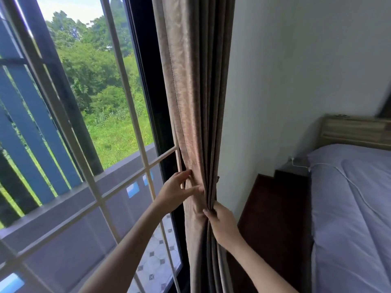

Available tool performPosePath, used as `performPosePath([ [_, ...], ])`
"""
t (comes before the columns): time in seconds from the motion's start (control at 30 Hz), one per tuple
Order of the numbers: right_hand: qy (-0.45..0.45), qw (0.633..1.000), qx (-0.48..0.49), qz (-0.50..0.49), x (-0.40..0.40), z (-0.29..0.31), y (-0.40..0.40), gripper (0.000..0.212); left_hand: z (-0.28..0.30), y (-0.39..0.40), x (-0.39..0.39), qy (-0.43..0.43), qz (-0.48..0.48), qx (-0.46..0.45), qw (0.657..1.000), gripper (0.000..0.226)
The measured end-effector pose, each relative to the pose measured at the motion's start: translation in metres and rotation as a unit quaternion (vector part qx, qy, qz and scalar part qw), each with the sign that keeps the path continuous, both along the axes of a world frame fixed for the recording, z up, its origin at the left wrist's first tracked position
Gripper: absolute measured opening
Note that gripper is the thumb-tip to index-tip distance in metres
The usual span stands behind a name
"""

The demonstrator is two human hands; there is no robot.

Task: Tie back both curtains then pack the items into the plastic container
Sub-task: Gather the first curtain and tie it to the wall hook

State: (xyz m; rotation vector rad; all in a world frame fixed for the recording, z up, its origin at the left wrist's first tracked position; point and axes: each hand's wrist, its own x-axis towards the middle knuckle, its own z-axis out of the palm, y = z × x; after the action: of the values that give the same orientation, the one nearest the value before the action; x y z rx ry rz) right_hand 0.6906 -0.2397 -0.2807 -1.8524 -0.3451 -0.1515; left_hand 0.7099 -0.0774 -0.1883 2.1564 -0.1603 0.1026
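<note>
Two hands on gathered curtain

We reached both bare arms forward, our left hand held higher with fingers extended and slightly spread, our right hand lower, its fingers curled in a pinching grip, wrist bent upward.

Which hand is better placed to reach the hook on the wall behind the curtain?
Probably the right hand: it grips the curtain on the wall side, just below the small dark hook. The left hand lies open on the window side.
</note>
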Motion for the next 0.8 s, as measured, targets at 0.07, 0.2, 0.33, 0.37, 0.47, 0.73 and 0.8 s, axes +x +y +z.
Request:
performPosePath([
  [0.07, 0.137, 0.974, 0.17, 0.067, 0.011, 0.001, -0.009, 0.054, -0.002, -0.004, 0.006, 0.024, -0.018, -0.014, 0.999, 0.102],
  [0.2, 0.257, 0.939, 0.201, 0.104, 0.035, 0.003, -0.02, 0.122, -0.004, -0.013, 0.021, 0.016, -0.028, -0.001, 0.999, 0.103],
  [0.33, 0.296, 0.918, 0.211, 0.157, 0.048, 0.024, -0.027, 0.073, 0.001, -0.023, 0.031, 0.007, -0.031, -0.009, 0.999, 0.051],
  [0.37, 0.3, 0.919, 0.197, 0.164, 0.052, 0.028, -0.028, 0.069, 0.001, -0.025, 0.033, -0.002, -0.036, -0.011, 0.999, 0.041],
  [0.47, 0.31, 0.925, 0.143, 0.168, 0.066, 0.028, -0.026, 0.057, -0.001, -0.025, 0.039, -0.026, -0.029, -0.011, 0.999, 0.029],
  [0.73, 0.096, 0.983, -0.156, 0.019, 0.079, 0.02, -0.007, 0.042, -0.005, -0.022, 0.044, -0.049, 0.036, -0.006, 0.998, 0.021],
  [0.8, 0.059, 0.985, -0.161, -0.02, 0.078, 0.015, -0.006, 0.043, -0.002, -0.021, 0.044, -0.027, 0.025, -0.017, 0.999, 0.018],
])
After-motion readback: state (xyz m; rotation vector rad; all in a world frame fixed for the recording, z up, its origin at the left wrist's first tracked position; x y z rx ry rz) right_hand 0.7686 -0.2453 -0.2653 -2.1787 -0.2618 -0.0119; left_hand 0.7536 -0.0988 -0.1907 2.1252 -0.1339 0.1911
